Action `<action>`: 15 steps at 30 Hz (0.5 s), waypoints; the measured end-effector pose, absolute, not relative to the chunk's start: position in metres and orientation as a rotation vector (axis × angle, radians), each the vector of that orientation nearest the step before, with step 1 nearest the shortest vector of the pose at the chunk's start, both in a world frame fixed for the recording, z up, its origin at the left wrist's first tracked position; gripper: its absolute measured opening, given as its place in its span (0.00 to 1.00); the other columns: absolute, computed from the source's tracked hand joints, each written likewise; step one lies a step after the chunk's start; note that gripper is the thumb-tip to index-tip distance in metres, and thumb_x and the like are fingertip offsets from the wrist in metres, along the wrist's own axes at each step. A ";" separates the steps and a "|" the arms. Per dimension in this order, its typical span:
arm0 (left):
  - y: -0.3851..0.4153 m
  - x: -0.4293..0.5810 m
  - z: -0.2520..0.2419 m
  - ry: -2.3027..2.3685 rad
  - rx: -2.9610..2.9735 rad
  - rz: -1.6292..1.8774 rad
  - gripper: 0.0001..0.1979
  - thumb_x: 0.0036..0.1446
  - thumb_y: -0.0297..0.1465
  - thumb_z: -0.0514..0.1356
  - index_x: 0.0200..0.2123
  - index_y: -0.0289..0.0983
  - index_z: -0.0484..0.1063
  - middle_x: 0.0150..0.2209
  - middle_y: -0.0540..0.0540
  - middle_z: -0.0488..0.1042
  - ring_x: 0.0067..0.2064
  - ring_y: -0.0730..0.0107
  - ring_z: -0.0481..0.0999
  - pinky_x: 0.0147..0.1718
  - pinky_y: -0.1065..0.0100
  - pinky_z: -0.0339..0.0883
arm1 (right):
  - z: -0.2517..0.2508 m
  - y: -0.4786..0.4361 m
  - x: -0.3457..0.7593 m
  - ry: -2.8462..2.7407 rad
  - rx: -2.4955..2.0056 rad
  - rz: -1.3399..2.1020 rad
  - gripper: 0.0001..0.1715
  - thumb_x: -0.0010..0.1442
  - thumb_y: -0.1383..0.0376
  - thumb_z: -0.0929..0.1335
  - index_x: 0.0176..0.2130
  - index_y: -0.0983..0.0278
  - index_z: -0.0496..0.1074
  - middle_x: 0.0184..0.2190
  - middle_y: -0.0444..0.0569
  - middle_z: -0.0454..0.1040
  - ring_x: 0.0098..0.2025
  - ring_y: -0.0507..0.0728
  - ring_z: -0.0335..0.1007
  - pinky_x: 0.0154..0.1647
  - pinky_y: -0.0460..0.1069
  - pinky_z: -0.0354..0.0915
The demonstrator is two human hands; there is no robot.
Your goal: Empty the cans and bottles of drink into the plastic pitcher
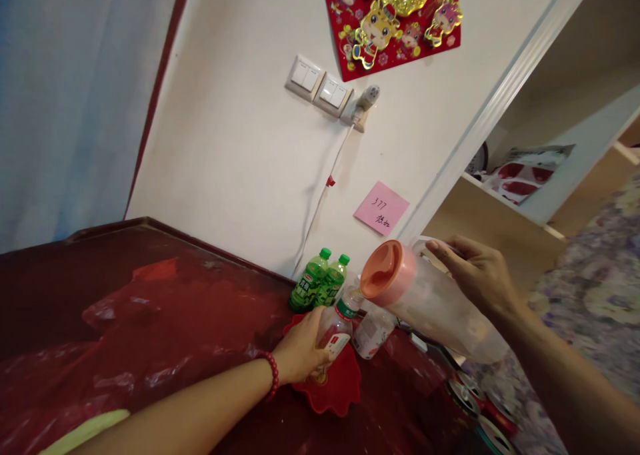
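My left hand (pixel 303 350), with a red bead bracelet at the wrist, is wrapped round a clear plastic bottle (pixel 336 331) that has a green and red neck band. The bottle is open at the top and stands over a red scalloped dish (pixel 333 388). My right hand (pixel 473 268) grips the handle of a translucent pitcher (pixel 445 315) with an orange lid (pixel 387 273). The pitcher is tilted to the left, its lid end close beside the bottle's mouth. I cannot make out any stream of liquid between them.
Two green-capped bottles (pixel 311 281) stand by the wall, behind the dish. A clear container with a label (pixel 371 333) is right of the held bottle. Several open cans (pixel 493 435) stand at the lower right. A white cable (pixel 320 205) hangs from the wall socket. Red plastic covers the table (pixel 200 321).
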State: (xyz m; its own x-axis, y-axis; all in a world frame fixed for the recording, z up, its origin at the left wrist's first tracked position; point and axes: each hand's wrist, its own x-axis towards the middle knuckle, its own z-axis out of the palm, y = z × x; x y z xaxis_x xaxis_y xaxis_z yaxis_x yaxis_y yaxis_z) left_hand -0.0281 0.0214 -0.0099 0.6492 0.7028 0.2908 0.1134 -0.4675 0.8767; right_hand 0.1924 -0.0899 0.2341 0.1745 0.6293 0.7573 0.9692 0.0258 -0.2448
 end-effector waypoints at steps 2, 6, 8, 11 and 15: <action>0.021 -0.028 -0.010 0.623 1.945 0.828 0.34 0.47 0.27 0.64 0.59 0.41 0.61 0.53 0.43 0.75 0.51 0.57 0.76 0.48 0.65 0.70 | 0.235 -0.090 0.192 -1.537 -1.682 -0.565 0.36 0.57 0.33 0.69 0.27 0.62 0.73 0.20 0.42 0.58 0.24 0.54 0.54 0.24 0.48 0.48; 0.021 -0.029 -0.010 0.607 1.921 0.814 0.35 0.47 0.27 0.64 0.60 0.41 0.60 0.55 0.43 0.74 0.48 0.58 0.77 0.46 0.65 0.70 | 0.235 -0.090 0.192 -1.546 -1.671 -0.573 0.35 0.58 0.33 0.69 0.28 0.62 0.74 0.20 0.42 0.58 0.24 0.54 0.54 0.23 0.48 0.48; 0.020 -0.029 -0.010 0.618 1.931 0.826 0.34 0.47 0.28 0.64 0.59 0.41 0.61 0.55 0.43 0.73 0.50 0.57 0.76 0.49 0.64 0.69 | 0.235 -0.090 0.193 -1.548 -1.666 -0.578 0.35 0.58 0.33 0.69 0.28 0.62 0.73 0.20 0.42 0.59 0.24 0.54 0.54 0.23 0.48 0.48; 0.021 -0.029 -0.010 0.634 1.938 0.817 0.34 0.47 0.27 0.63 0.59 0.41 0.62 0.55 0.44 0.74 0.51 0.56 0.76 0.48 0.64 0.69 | 0.234 -0.090 0.194 -1.539 -1.668 -0.593 0.36 0.58 0.33 0.69 0.27 0.62 0.73 0.20 0.42 0.58 0.24 0.54 0.54 0.23 0.48 0.48; 0.021 -0.028 -0.011 0.641 1.949 0.827 0.34 0.46 0.27 0.63 0.59 0.42 0.62 0.56 0.44 0.74 0.54 0.55 0.74 0.52 0.63 0.68 | 0.234 -0.089 0.194 -1.534 -1.676 -0.610 0.37 0.57 0.32 0.69 0.26 0.62 0.71 0.19 0.42 0.57 0.23 0.54 0.53 0.23 0.48 0.47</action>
